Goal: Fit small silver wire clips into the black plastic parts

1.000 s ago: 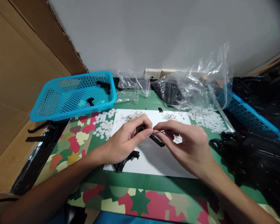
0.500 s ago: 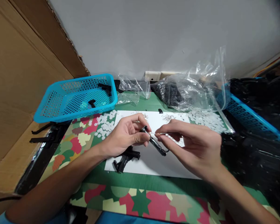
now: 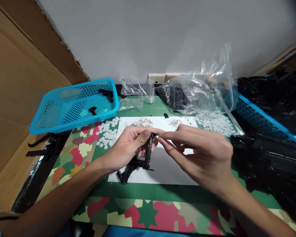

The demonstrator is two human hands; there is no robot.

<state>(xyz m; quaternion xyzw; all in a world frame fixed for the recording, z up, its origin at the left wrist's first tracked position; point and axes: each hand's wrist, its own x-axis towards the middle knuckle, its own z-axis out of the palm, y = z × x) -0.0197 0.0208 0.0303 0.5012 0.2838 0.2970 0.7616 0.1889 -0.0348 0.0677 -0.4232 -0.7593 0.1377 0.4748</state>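
My left hand (image 3: 132,141) is closed around a narrow black plastic part (image 3: 148,153), held upright between thumb and fingers. At its top end, my right hand (image 3: 197,148) pinches thumb and forefinger together; whatever lies in that pinch is too small to make out. A bit of shiny metal shows between the right hand's lower fingers. Below the left hand, black pistol-shaped plastic pieces (image 3: 125,174) lie on a white sheet of paper (image 3: 172,171). Small piles of tiny metal pieces (image 3: 144,122) sit along the sheet's far side, partly hidden by my hands.
A blue basket (image 3: 76,123) with a few black parts stands at the back left. White discs (image 3: 107,138) lie left of the paper, more white discs (image 3: 214,123) right. Clear plastic bags (image 3: 194,95) rest by the wall. Another blue basket (image 3: 268,118) and black bags (image 3: 261,168) fill the right.
The black part has turned from slanting down to the right to nearly upright. My right fingers have come closer to its top end. The view has shifted slightly.
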